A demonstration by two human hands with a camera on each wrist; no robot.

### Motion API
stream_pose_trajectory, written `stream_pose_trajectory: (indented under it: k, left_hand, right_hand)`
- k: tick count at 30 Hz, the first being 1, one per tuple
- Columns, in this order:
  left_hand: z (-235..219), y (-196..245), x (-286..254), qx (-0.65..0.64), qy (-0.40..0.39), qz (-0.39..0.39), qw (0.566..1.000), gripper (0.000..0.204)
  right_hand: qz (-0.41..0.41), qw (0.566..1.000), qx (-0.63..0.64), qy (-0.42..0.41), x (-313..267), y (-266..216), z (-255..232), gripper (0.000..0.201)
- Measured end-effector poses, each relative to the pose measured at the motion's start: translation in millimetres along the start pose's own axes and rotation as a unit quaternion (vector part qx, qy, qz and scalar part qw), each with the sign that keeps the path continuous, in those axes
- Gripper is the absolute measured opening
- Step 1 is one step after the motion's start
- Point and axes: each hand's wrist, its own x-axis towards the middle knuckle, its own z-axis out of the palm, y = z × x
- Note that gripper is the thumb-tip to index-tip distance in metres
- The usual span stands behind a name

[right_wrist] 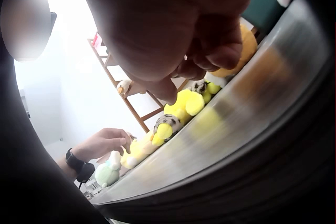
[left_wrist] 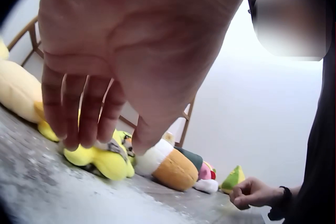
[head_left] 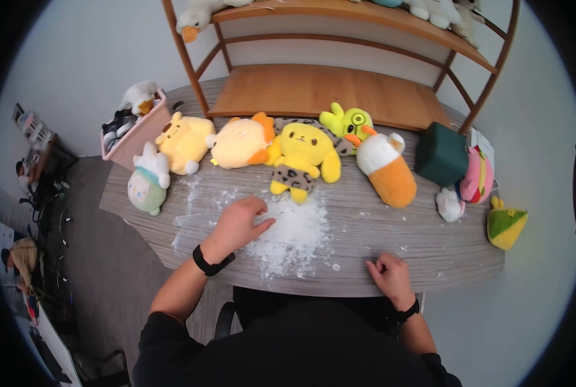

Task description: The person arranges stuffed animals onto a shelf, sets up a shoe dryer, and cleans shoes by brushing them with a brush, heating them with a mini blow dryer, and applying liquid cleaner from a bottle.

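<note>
My left hand [head_left: 236, 224] hangs over the left side of a patch of white powder [head_left: 294, 235] on the grey wood-grain table. Its fingers point down, relaxed and slightly apart in the left wrist view, and nothing is in it. Just beyond the powder is a yellow plush toy [head_left: 306, 147] with long ears and leopard-print shorts. By the table's front edge, my right hand [head_left: 392, 278] rests idle, fingers loosely curled around nothing. An orange-and-white plush [head_left: 391, 177] lies farther back from it.
More plush toys line the table's back: a cream-and-orange one [head_left: 241, 143], a yellow bear [head_left: 186, 143], a pale green one [head_left: 148, 184]. A dark green box [head_left: 441, 155] stands at right, a pink basket [head_left: 135, 137] at left. Behind rises a wooden shelf [head_left: 326, 90].
</note>
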Motion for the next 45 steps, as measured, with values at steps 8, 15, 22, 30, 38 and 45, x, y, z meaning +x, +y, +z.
stream_pose_trajectory:
  k: [8, 15, 22, 30, 38, 45]
  left_hand:
    - [59, 39, -24, 0.172, -0.099, 0.085, 0.976, 0.076]
    - [73, 28, -32, 0.144, -0.114, 0.030, 0.983, 0.084]
    - [66, 40, -29, 0.145, -0.130, 0.018, 0.981, 0.083]
    - [64, 41, -33, 0.141, -0.131, 0.012, 0.981, 0.082]
    - [62, 25, -34, 0.141, -0.127, 0.031, 0.981, 0.084]
    - [0, 74, 30, -0.048, -0.053, 0.061, 0.996, 0.078]
  right_hand:
    - [0.168, 0.902, -0.075, 0.391, -43, 162, -120, 0.043]
    - [0.410, 0.749, -0.152, 0.498, -59, 290, -276, 0.136]
    - [0.427, 0.745, -0.142, 0.492, -6, 265, -267, 0.140]
    - [0.492, 0.697, -0.104, 0.511, 30, 304, -278, 0.132]
    - [0.226, 0.750, 0.115, 0.610, -28, 282, -288, 0.068]
    - [0.036, 0.834, 0.420, 0.355, -74, 162, -252, 0.077]
